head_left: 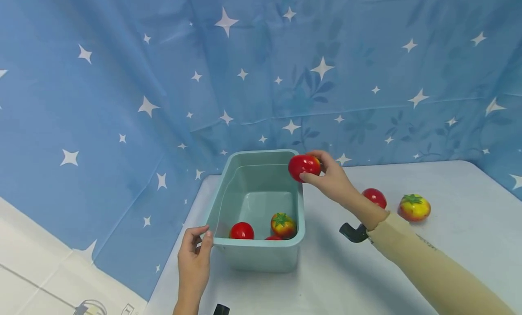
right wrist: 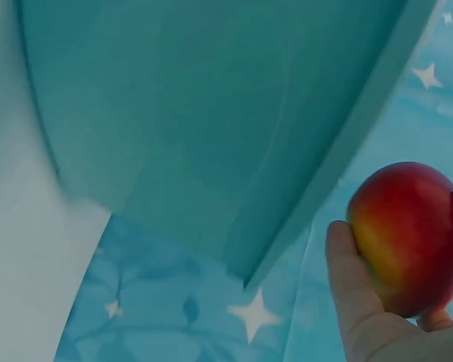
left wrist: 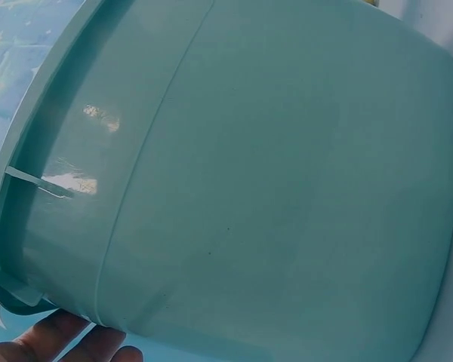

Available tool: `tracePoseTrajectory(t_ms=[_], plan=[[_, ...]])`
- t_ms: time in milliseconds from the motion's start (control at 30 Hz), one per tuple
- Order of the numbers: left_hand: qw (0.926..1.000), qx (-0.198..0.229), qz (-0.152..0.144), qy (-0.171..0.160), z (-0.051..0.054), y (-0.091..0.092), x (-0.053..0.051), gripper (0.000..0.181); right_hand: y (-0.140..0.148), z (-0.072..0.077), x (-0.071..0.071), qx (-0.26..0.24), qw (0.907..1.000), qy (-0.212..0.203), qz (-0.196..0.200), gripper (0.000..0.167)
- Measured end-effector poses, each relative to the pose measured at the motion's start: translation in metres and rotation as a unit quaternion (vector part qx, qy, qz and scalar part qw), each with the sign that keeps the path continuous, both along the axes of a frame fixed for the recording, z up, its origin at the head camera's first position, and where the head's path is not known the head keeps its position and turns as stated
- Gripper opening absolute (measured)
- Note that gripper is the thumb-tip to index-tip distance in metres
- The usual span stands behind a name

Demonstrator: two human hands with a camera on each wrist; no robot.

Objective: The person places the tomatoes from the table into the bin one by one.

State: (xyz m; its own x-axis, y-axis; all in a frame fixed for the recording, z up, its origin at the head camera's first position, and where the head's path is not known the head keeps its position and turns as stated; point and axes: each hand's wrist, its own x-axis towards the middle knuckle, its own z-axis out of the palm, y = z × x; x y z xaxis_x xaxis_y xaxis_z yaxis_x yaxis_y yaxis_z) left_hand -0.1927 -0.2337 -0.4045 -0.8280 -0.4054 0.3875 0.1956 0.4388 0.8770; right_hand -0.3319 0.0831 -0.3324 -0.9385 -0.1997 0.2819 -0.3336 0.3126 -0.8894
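A red toy fruit with a yellow patch (head_left: 302,167) is gripped between the thumb and fingers of my right hand (head_left: 333,181), at the bin's far right rim. In the right wrist view the same fruit (right wrist: 408,237) appears just outside the rim. My left hand (head_left: 195,256) holds the near left corner of the teal plastic bin (head_left: 261,256); in the left wrist view its fingertips (left wrist: 98,343) touch the wall. Inside the bin lie a red fruit (head_left: 242,230), a yellow-red tomato-like fruit with green leaves (head_left: 283,225), and another red one (head_left: 273,237), mostly hidden.
Right of the bin on the white table (head_left: 469,192) sit a red fruit (head_left: 374,197), partly behind my right forearm, and a yellow-red fruit with a green top (head_left: 414,208). A blue star-patterned curtain (head_left: 261,79) hangs behind and left of the table.
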Motion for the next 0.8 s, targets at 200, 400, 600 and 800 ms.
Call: tracePoseTrajectory(t_ms=[200, 400, 600, 800], plan=[[1.0000, 0.002, -0.003, -0.005, -0.001, 0.001, 0.000, 0.017, -0.030, -0.006, -0.003, -0.032, 0.9970, 0.035, 0.062, 0.069], [0.9999, 0.006, -0.009, -0.004, -0.001, 0.002, 0.000, 0.018, -0.052, -0.012, -0.004, -0.030, 0.9956, 0.039, 0.080, 0.068], [1.0000, 0.003, -0.005, -0.002, -0.001, 0.002, -0.001, 0.018, -0.068, -0.010, -0.007, 0.039, 0.9954, 0.048, 0.073, 0.071], [1.0000, 0.004, -0.004, 0.007, 0.000, 0.000, -0.001, 0.017, -0.077, -0.011, -0.001, 0.173, 0.9765, 0.083, 0.099, 0.071]])
